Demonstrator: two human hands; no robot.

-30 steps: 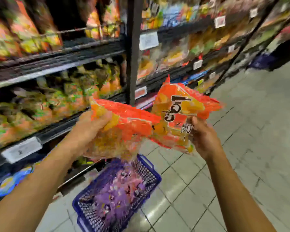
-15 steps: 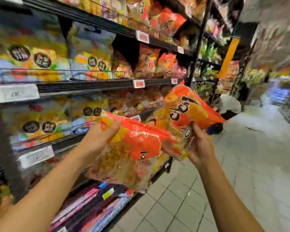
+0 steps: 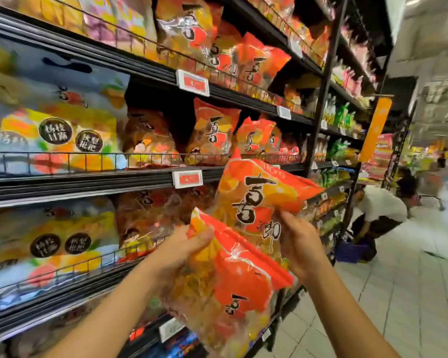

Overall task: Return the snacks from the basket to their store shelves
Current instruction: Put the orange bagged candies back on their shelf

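Head view showed two orange snack bags held up before the store shelves (image 3: 140,174). The left hand (image 3: 181,251) gripped the lower bag (image 3: 238,288) at its top corner, thumb over the sealed edge; this bag's long axis ran down and to the right from the fingers, its top pointing up-left. The right hand (image 3: 299,244) pinched the upper bag (image 3: 259,200) near its lower right edge; that bag rose up and left from the fingers, tilted, its printed face toward the camera. Beyond the fingertips, matching orange bags (image 3: 215,133) stood upright behind a wire rail (image 3: 150,158), with price tags (image 3: 188,179) on the shelf edges. Far to the right, a crouching person (image 3: 378,213) bent over a blue basket (image 3: 352,250) on the tiled floor (image 3: 398,293).
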